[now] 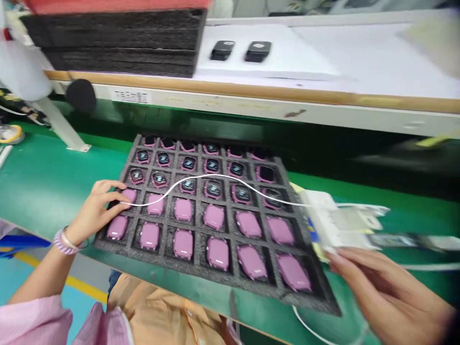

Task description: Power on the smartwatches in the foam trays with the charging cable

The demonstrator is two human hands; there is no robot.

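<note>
A dark grey foam tray lies on the green bench, its compartments holding several pink watch bodies. The far three rows show dark screens, some lit; the near two rows lie back side up. At the tray's left side, my left hand pinches the end of a white cable against a pink watch in the fourth row. The cable arches across the tray to a white device on the right. My right hand has thumb and fingers together at that device's near edge, blurred by motion.
A raised shelf runs behind the tray, bearing stacked black foam and two small black devices. A metal post stands at the left. Another cable hangs near the right hand.
</note>
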